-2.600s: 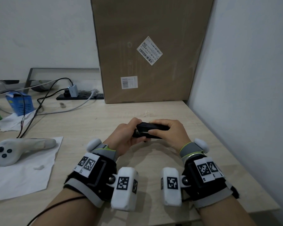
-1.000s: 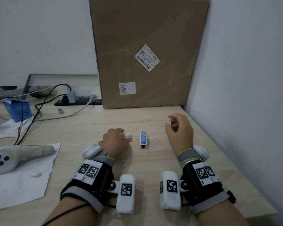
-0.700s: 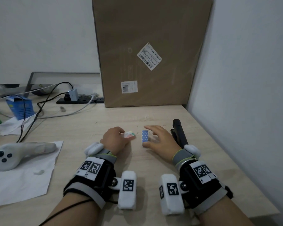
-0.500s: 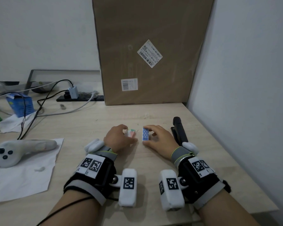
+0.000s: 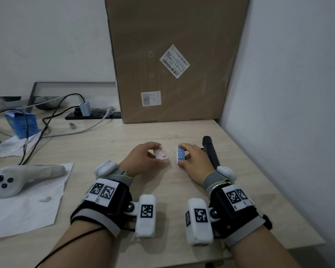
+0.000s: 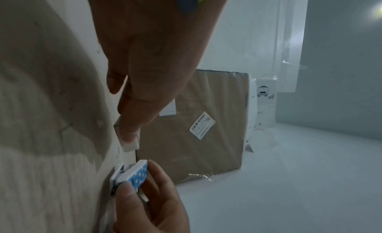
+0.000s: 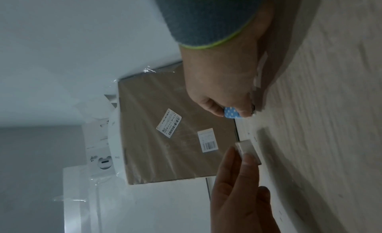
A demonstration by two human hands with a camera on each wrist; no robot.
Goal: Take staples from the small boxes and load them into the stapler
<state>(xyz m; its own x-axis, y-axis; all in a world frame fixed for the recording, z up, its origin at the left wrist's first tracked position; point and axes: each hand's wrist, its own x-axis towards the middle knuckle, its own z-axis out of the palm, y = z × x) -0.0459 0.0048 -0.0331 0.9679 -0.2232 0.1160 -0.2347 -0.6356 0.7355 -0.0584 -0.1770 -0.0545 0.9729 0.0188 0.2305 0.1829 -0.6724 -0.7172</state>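
Two small staple boxes sit mid-table. My left hand point(image 5: 155, 150) pinches the white box with a red mark point(image 5: 162, 155) and tilts it up off the table; it shows as a pale box point(image 6: 129, 142) under my fingertips and again as the white box point(image 7: 247, 149). My right hand point(image 5: 183, 155) pinches the blue dotted box point(image 5: 180, 154) between thumb and fingers, on the table; the same blue box point(image 6: 137, 174) point(image 7: 231, 112) shows in both wrist views. The black stapler point(image 5: 211, 151) lies closed just right of my right hand, untouched.
A tall cardboard carton point(image 5: 172, 64) stands against the back wall. A white controller point(image 5: 17, 178) lies on a paper sheet point(image 5: 27, 207) at the left. Cables and a power strip point(image 5: 93, 115) run at the back left beside a blue carton point(image 5: 21, 122). A wall borders the right.
Both hands held the stapler, then set it down at the right. Each hand moved to a small box and took hold; the left hand has now tipped the white box up.
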